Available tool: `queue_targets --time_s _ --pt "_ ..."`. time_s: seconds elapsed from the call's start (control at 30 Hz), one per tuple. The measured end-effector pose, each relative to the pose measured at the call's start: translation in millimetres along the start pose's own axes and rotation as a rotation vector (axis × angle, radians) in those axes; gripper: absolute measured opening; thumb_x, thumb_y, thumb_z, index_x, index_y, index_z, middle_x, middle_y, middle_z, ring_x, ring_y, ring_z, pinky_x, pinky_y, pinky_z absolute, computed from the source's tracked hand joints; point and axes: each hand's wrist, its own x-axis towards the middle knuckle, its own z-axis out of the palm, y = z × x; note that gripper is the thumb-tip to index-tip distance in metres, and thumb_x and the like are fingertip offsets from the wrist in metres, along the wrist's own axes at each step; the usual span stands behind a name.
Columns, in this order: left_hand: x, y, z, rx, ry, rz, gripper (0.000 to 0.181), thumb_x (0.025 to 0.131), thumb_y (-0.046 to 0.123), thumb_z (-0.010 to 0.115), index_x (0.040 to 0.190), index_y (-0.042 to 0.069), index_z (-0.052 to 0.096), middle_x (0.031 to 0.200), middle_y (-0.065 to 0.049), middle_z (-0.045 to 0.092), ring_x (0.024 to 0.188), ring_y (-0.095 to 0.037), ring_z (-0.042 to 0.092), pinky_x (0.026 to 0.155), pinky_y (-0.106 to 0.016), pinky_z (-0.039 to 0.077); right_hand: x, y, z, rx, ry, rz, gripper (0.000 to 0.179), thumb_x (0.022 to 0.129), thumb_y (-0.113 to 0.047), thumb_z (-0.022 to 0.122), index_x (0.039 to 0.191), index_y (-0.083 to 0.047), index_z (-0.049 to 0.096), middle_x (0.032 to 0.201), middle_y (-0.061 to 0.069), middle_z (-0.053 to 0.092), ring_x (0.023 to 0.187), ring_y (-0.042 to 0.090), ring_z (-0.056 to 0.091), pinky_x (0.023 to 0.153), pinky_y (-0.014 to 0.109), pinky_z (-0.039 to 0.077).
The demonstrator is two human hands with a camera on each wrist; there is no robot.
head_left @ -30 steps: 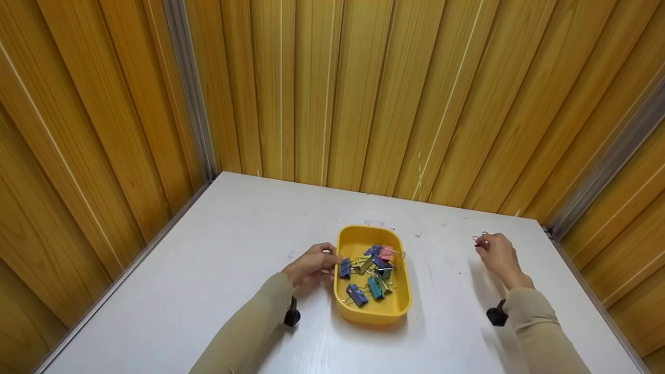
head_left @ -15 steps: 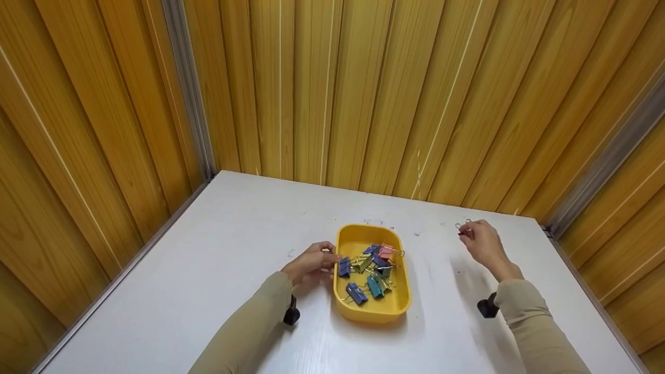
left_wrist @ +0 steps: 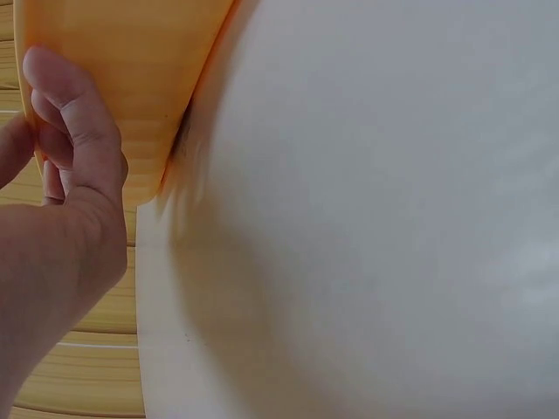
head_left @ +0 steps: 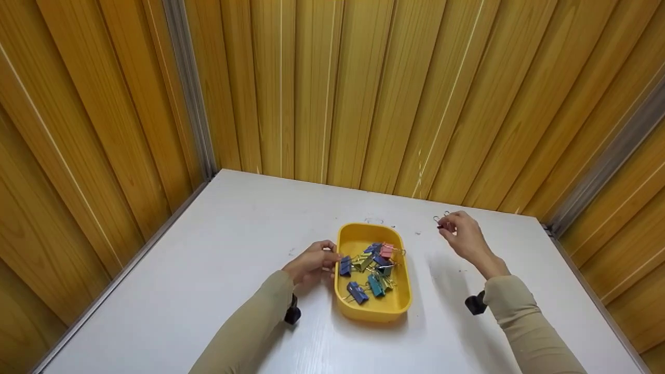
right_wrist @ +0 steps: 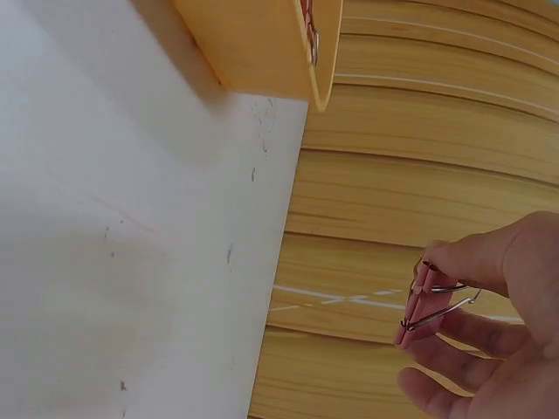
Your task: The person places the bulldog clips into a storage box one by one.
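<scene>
A yellow plastic bin (head_left: 371,315) stands on the white table with several binder clips inside, among them a teal clip (head_left: 375,285), a blue clip (head_left: 357,292) and a pink clip (head_left: 386,250). At its left side my left hand (head_left: 310,263) pinches the rim; the left wrist view shows a thumb along the outer wall. My right hand (head_left: 467,240) is raised over the table to the right of the bin. Between its thumb and fingers it holds a pink binder clip (right_wrist: 421,307) with wire handles, seen best in the right wrist view.
The white table (head_left: 249,228) runs back to a wood-patterned wall (head_left: 358,104). Small dark marks (head_left: 374,220) dot the surface behind the bin. Metal posts (head_left: 192,93) stand at the corners.
My right hand has moved left and farther back, toward the bin, carrying the pink binder clip. The left hand and the bin have stayed in place.
</scene>
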Motion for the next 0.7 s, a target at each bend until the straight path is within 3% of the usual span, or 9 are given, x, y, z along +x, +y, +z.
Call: queue_targets --time_s 0.4,0.7 --pt "-0.8 1.8 -1.0 0.011 0.009 0.008 0.014 0.091 0.009 0.061 0.094 0.010 0.047 0.087 -0.010 0.064 0.063 -0.013 0.059 0.057 -0.024 0.050 7.8 -47.7 17.7 0.028 -0.005 -0.144 0.010 0.084 0.000 0.069 0.094 -0.001 0.069 0.096 0.014 0.060 0.086 0.024 0.056 0.075 0.038 0.049" --pt "1.6 1.2 2.3 0.021 0.014 -0.006 0.014 0.090 0.006 0.060 0.096 0.010 0.048 0.092 -0.012 0.065 0.070 -0.016 0.062 0.058 -0.025 0.052 10.5 -67.6 39.1 0.067 -0.059 -0.165 0.012 0.085 -0.001 0.069 0.097 -0.002 0.070 0.098 0.012 0.059 0.085 0.021 0.055 0.077 0.039 0.051"
